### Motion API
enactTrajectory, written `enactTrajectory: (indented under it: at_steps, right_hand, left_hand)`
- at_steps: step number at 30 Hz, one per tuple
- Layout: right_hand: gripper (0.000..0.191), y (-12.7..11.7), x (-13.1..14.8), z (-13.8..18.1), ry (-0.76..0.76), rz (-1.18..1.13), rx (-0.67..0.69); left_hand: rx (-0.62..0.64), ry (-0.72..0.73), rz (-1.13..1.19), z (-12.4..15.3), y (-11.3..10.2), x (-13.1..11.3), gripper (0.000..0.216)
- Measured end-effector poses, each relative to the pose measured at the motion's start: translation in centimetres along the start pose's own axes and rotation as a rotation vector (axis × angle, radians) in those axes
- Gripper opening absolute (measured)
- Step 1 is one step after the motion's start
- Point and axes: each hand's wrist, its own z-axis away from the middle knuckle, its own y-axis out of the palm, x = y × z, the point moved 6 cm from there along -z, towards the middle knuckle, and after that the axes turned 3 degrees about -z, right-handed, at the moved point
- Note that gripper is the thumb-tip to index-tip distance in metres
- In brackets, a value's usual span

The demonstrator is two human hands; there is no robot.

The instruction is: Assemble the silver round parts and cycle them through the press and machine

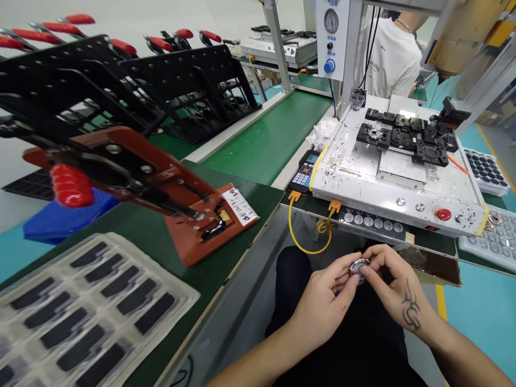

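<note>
Just above my lap, both hands pinch a small round watch case (358, 266) with a shiny metal rim and a grey middle. My left hand (328, 301) grips its left side between thumb and fingers. On the opposite edge, the thumb and forefinger of my right hand (393, 282) are closed. My fingers partly cover the case. A similar shiny round part (375, 134) sits in a black fixture (407, 134) on the white machine in front of me.
The white bench machine (363, 185) has a red button (443, 214). A brown-red toggle-clamp press (209, 226) and a tray of black parts (189, 295) stand on the left bench. A green conveyor belt (270, 137) runs behind. A person in a white shirt (391, 56) is beyond the machine.
</note>
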Motion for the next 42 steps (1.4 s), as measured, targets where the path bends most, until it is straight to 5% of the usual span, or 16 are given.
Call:
enactTrajectory:
  at_steps: [4, 7, 10, 15, 18, 29, 32, 37, 42]
  right_hand:
    - [0.022, -0.1, -0.8, 0.0, -0.063, 0.135, -0.068]
    - [0.009, 0.5, -1.1, -0.4, -0.134, 0.187, 0.01]
    - [0.018, 1.1, -0.5, -0.9, -0.241, 0.185, 0.096]
    - [0.027, 1.1, -1.3, -1.9, 0.054, -0.202, 0.005]
    - [0.038, 1.8, -1.7, -2.1, 0.191, -0.433, -0.025]
    - [0.042, 3.3, -0.4, -2.1, 0.212, -0.484, 0.042]
    - [0.033, 2.5, -0.1, -2.5, 0.08, -0.341, 0.08]
    - [0.04, 2.0, 3.1, -3.2, -0.452, 0.127, 0.357]
    - [0.044, 2.7, 3.8, -4.0, -0.638, 0.295, 0.393]
  left_hand:
    - [-0.069, 0.026, -0.092, -0.2, -0.3, 0.7, 0.036]
    - [-0.021, 0.048, -0.198, -0.4, -1.0, 0.0, 0.043]
    - [0.047, 0.066, -0.29, -0.7, -1.8, -1.3, 0.053]
    - [-0.08, 0.024, -0.032, -1.1, -2.8, -1.7, 0.055]
    - [-0.14, 0.001, 0.014, -0.9, -2.7, -1.0, 0.037]
    - [-0.155, 0.049, -0.045, 0.0, -2.9, -2.1, 0.023]
    - [-0.163, 0.049, -0.092, -0.1, -3.2, -2.2, 0.022]
    - [-0.154, 0.031, -0.177, -0.2, -3.8, -2.4, 0.015]
    - [-0.158, 0.024, -0.189, -0.1, -4.5, -2.3, 0.01]
